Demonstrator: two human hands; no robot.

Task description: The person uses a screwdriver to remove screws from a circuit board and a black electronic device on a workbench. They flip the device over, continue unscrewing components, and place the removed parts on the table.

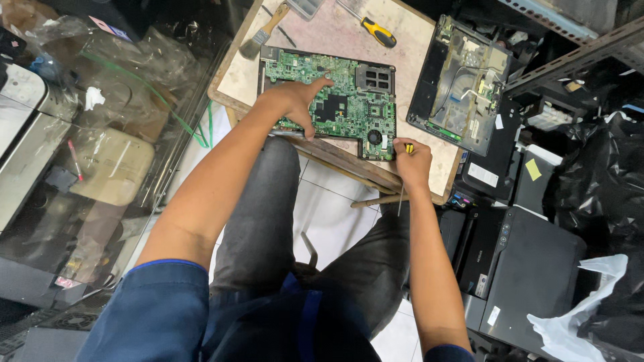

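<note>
Your right hand (412, 164) is fisted round a small screwdriver (407, 149), yellow-black handle showing above the knuckles, tip at the board (335, 100) near its near-right corner, by the round black part there. Your left hand (295, 100) lies spread on the board's left-centre, index finger stretched out, palm pressing it flat.

Step in hand, I'd judge: working a screw at that corner while the left hand steadies the board. Can't see the screw itself, it's hidden by the fist. Next move calls for keeping the driver upright & the left-hand pressure even, so the bit doesn't skid onto the components.

Board sits mid-table (322, 37), its near edge along the table's near edge. Right of it, at the right edge: an opened laptop shell (463, 87). Far edge: a brush (265, 30) at the left, a 2nd yellow-handled screwdriver (377, 31) at the middle.
</note>
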